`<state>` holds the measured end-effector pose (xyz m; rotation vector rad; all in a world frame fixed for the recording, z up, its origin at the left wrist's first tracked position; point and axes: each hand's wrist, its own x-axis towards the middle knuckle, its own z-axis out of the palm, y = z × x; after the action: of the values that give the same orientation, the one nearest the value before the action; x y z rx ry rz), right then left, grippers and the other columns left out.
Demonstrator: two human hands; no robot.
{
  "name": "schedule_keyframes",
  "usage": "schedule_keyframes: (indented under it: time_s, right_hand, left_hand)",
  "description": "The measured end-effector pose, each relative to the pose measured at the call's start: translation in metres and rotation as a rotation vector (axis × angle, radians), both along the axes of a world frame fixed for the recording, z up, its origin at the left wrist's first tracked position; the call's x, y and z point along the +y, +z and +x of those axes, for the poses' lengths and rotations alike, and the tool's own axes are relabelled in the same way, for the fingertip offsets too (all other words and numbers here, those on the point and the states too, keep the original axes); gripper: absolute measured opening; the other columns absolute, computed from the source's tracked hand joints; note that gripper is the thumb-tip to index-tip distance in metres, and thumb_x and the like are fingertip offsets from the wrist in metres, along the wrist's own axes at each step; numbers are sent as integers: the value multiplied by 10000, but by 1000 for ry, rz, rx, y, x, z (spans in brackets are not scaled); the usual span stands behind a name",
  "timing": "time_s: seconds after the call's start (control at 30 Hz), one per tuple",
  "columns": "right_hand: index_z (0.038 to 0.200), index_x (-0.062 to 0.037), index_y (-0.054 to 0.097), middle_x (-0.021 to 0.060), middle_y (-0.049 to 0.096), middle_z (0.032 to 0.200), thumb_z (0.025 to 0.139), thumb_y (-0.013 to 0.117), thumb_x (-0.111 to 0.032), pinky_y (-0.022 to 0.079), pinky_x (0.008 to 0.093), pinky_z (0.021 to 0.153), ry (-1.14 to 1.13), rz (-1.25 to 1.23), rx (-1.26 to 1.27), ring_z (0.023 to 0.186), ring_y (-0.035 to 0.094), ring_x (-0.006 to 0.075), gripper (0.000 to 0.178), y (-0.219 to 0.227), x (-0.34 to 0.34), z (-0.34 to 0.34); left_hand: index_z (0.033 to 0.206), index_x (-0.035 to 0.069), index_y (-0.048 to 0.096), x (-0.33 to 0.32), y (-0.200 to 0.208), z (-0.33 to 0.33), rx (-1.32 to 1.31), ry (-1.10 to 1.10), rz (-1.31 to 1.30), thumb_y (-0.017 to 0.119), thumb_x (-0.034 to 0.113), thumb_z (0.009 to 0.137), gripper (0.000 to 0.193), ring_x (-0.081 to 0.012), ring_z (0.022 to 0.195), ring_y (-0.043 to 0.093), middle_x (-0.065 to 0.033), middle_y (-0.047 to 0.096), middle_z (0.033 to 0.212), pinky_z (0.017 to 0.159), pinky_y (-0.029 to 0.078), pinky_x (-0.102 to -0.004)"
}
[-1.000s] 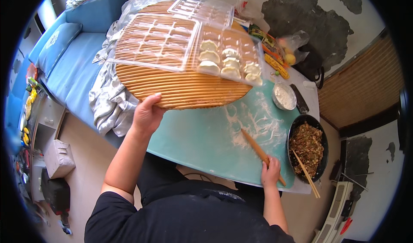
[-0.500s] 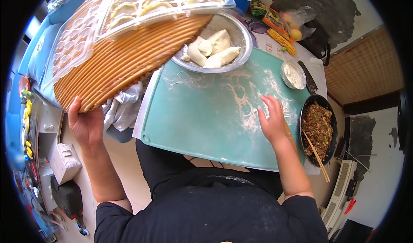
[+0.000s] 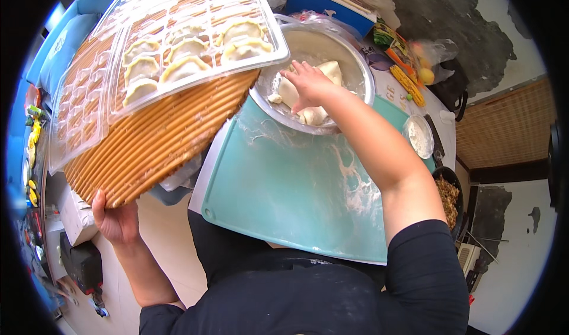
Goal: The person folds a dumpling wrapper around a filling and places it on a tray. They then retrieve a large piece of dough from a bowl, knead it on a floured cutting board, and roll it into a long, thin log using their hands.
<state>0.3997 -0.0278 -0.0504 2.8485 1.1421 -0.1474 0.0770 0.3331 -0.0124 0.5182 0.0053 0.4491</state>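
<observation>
Teal and streaked with white powder, a mat (image 3: 284, 178) covers much of the counter (image 3: 208, 175) in front of the person; twelve o'clock here points away from the body.

Toward ten o'clock, a rounded brown slatted board (image 3: 160, 151) is tilted, its right edge overlapping the rim of a metal bowl (image 3: 351, 56) in this view. The left grip (image 3: 120, 223) is closed on the board's near edge at about eight o'clock, thumb on top (the other fingers are mostly hidden underneath). On the board lies a clear plastic tray (image 3: 280, 52) with compartments, the nearer ones holding pale folded dumplings (image 3: 185, 69). A second clear tray (image 3: 83, 107) lies on the board at the first one's nine o'clock side.

The metal bowl stands at twelve to one o'clock of the mat, with pale dough pieces (image 3: 331, 72) inside. Into it the right grip (image 3: 312, 87) reaches from four o'clock, open, fingers spread over the dough; whether the fingertips press into it, I cannot tell.

At two to three o'clock sits a small bowl (image 3: 430, 139) of white powder, with a yellow corn cob (image 3: 408, 86) beyond. Toward three o'clock, a black pan (image 3: 447, 173) of brown minced filling (image 3: 448, 202) is partly hidden by the right arm.
</observation>
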Motion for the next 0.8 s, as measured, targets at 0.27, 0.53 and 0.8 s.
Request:
schedule_keyframes:
  time_s: [0.27,0.53,0.8]
  right_hand:
    - [1196,-143,523,141,451,1186,560,785,-252,424,390,930,41,72,343,1103,473,334,697,-45,1,64]
    - [1005,-80,609,145,609,1007,627,629,-79,474,365,824,-276,478,322,947,587,326,378,-41,11,46]
    - [1073,-55,577,177,609,1058,651,618,-112,471,359,844,-340,334,348,996,582,319,428,-30,13,45]
  left_hand:
    - [1385,16,263,-7,-11,7,87,8,11,514,144,858,597,-312,1272,377,-174,368,1390,1051,290,-546]
    - [1385,10,263,-7,-20,26,10,-62,-43,501,157,872,585,-327,1274,373,-195,351,1397,1048,283,-565]
    - [1392,20,246,-12,-17,26,62,-43,-16,502,152,868,598,-333,1267,385,-191,353,1395,1032,316,-566]
